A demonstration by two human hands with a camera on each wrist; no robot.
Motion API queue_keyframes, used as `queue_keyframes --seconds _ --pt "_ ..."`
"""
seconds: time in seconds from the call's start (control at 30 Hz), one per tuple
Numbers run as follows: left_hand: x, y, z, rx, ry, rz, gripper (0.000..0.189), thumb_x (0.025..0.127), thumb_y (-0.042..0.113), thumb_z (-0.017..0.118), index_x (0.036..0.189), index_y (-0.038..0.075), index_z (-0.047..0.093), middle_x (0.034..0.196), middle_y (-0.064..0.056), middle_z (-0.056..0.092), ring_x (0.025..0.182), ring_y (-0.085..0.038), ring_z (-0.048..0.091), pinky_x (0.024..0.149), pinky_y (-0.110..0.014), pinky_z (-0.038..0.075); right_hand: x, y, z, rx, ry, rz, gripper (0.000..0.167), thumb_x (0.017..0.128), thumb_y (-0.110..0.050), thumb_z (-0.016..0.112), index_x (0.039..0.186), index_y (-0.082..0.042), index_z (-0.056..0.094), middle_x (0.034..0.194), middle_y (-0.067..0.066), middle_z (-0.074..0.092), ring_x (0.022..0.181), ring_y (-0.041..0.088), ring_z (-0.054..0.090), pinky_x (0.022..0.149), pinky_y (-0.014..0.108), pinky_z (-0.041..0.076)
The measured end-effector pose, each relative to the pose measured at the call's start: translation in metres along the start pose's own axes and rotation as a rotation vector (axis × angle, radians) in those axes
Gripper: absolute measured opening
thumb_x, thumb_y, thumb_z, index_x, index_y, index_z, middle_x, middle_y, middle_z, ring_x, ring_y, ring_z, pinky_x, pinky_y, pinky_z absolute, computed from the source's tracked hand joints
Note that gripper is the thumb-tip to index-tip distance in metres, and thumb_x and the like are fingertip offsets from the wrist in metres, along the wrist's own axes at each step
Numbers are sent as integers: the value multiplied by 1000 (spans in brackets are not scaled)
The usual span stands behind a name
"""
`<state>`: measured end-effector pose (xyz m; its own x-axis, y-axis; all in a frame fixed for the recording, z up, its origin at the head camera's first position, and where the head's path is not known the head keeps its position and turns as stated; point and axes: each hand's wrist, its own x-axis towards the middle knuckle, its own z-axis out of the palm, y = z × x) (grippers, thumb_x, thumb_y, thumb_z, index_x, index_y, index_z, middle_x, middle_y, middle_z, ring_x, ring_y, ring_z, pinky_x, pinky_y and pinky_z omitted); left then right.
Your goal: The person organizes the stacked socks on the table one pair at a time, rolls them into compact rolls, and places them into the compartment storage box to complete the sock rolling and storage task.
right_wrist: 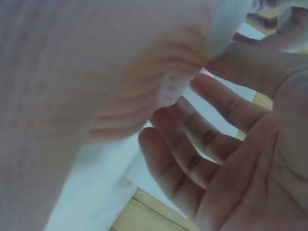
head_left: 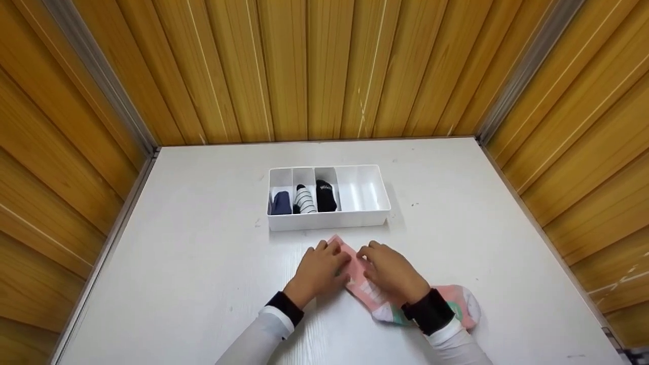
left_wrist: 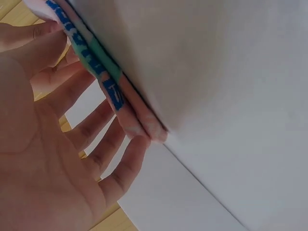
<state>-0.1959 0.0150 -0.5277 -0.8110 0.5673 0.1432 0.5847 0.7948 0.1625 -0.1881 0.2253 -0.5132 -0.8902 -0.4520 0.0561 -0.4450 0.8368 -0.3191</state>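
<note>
A pair of pink socks [head_left: 372, 294] with white and green patches lies flat, its cuff end pointing at the organizer box and its toe end to the lower right. Stacked layers and blue marks show along its edge in the left wrist view. My left hand [head_left: 320, 268] is at the left edge near the cuff, slightly bent fingertips touching the fabric. Across from it, my right hand [head_left: 393, 271] has its fingertips on the right edge. The right forearm hides the middle of the socks. Pink fabric [right_wrist: 130, 91] fills much of the right wrist view.
Beyond the hands stands a white divided box [head_left: 329, 220]. Its left compartments hold a navy rolled sock [head_left: 281, 203], a striped sock [head_left: 304, 199] and a black sock [head_left: 326, 196]. Wood-patterned walls [head_left: 324, 71] enclose the white table [head_left: 203, 228] at the back and sides.
</note>
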Motion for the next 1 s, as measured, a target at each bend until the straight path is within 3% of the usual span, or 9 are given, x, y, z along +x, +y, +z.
queue_keyframes --seconds 0.13,0.23,0.3,0.43,0.53,0.67,0.83,1.0 --pt "7 -6 -6 -11 42 22 21 97 34 63 108 21 75 109 0 64 98 -24 60 78 -41 53 -3 -14 -1 -57 48 -32 23 91 -18 71 112 -8 69 99 3 59 89 22 57 77 38 53" --pt "16 -13 -9 -52 49 51 20 100 26 60 109 22 76 116 1 67 105 -24 62 82 -43 55 -6 -30 2 -55 41 -62 34 90 -26 73 117 -6 67 107 4 59 92 22 56 79 39 53" --pt "22 -18 -10 -84 26 67 21 100 23 59 111 23 77 123 1 68 113 -24 63 86 -44 55 -7 -41 7 -68 11 -84 44 90 -31 73 124 -5 64 120 7 60 97 24 55 83 39 52" --pt "28 -26 -9 -92 -40 86 22 99 21 59 111 24 77 133 -1 67 120 -27 63 91 -47 56 -7 -58 21 -129 -81 -86 71 89 -44 72 143 -1 53 149 14 52 123 31 53 101 44 48" --pt "27 -31 -7 -89 -57 81 23 98 19 60 110 23 79 131 -1 68 117 -28 64 90 -46 56 -6 -65 29 -149 -132 -64 83 88 -50 71 150 -1 46 156 15 46 135 32 48 104 49 47" --pt "17 -37 -5 -117 -47 41 22 99 23 61 112 25 79 126 -1 67 111 -28 64 87 -47 55 -7 -65 32 -136 -155 -59 76 90 -50 70 149 -6 49 152 9 50 130 29 50 98 48 49" --pt "-2 -43 -6 -150 -48 -16 22 98 27 64 116 28 77 120 1 65 106 -25 62 83 -47 54 -13 -59 28 -108 -149 -98 55 93 -45 68 138 -14 59 136 2 57 117 23 52 88 40 50" --pt "-22 -45 -8 -167 -29 -21 23 93 29 72 116 29 77 111 1 64 98 -23 62 78 -44 52 -25 -51 24 -76 -104 -93 35 95 -37 68 126 -20 67 120 -1 57 102 20 51 80 36 47"
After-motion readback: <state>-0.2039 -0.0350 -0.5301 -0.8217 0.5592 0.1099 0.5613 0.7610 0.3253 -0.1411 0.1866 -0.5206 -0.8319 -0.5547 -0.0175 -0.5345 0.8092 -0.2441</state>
